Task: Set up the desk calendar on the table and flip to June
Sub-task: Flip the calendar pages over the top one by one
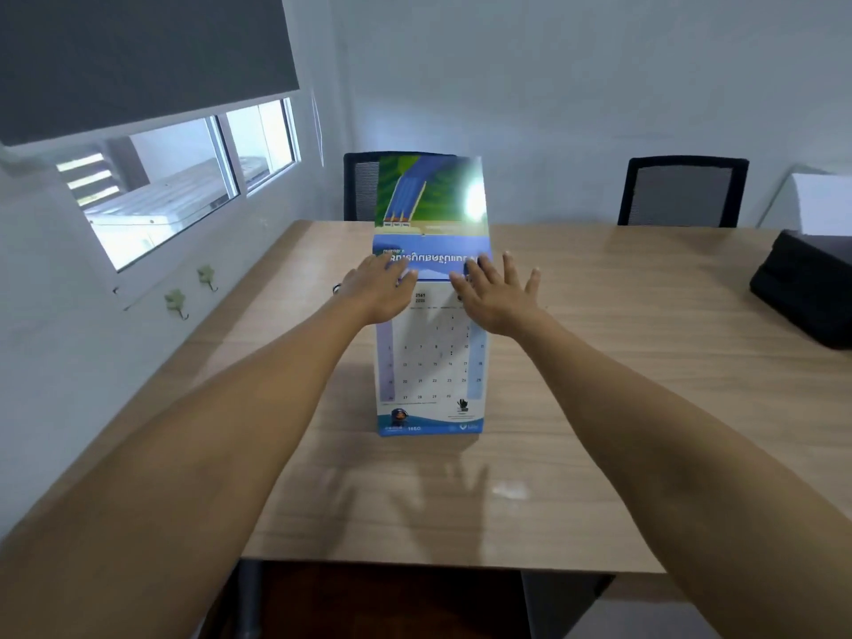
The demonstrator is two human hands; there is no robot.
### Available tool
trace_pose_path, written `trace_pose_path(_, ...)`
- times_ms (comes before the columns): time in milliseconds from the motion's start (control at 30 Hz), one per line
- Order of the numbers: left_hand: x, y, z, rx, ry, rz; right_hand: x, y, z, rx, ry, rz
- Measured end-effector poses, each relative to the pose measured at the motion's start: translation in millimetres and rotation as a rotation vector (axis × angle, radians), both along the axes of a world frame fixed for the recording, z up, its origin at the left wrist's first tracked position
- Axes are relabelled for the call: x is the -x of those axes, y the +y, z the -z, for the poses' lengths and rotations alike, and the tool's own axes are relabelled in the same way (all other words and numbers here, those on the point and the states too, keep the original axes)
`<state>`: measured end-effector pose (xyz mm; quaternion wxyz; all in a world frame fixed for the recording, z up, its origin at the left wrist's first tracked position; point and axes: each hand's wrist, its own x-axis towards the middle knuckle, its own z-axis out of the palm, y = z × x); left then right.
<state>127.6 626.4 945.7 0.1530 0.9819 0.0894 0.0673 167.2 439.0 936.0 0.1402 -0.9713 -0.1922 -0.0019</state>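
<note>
The left hand's fingers (pixel 400 275) lie spread and flat against the bottom edge of the lifted page (pixel 431 209), pressing rather than pinching; the right hand's fingers (pixel 479 269) do the same at the other corner, with the outer ones splayed free in the air. Neither the left hand (pixel 375 292) nor the right hand (pixel 495 299) is closed around anything. The page stands turned up and over the binding, its picture side upside down and catching a bright glare. Under the wrists, the desk calendar (pixel 431 362) stands upright on the wooden table (pixel 622 408), a month grid facing the camera; the print is too blurred to say which month, so June cannot be confirmed.

The risk lies in that flat push. With nothing gripped, the page could slip back down, or the force at the top could tip the light stand backward or slide it across the smooth tabletop. Turning two pages at once would also skip a month.
</note>
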Motion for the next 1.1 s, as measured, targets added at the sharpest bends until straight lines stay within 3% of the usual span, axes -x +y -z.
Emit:
trace_pose_path(133,3.3,0.6,6.4,0.138,-0.020,-0.012,-6.3,3.1,1.6,-0.030,-0.026,0.002)
trace_pose_path(233,2.6,2.7,9.9,0.441,-0.106,-0.144,-12.1,3.8,10.8,-0.197,0.004,0.074)
trace_pose_path(333,10.5,4.8,16.3,0.852,-0.251,-0.335,-12.2,6.3,23.7,-0.532,0.126,0.225)
trace_pose_path(433,30.7,7.6,34.0,1.119,-0.135,-0.410,-1.3,3.7,33.7,-1.003,0.497,0.352)
trace_pose_path(500,45.8,-0.1,43.6,1.164,-0.086,-0.366,10.1,-0.6,39.5,-1.199,0.691,0.378)
trace_pose_path(600,61.5,-19.6,50.5,1.227,-0.056,-0.236,22.8,0.5,45.3,-1.233,0.758,0.338)
trace_pose_path(867,71.9,-25.8,44.7,1.237,-0.012,-0.173,37.0,-3.3,40.3,-1.190,0.739,0.292)
trace_pose_path(1100,83.7,-30.8,23.7,1.051,0.032,-0.152,36.0,-7.9,34.1,-1.015,0.696,0.333)
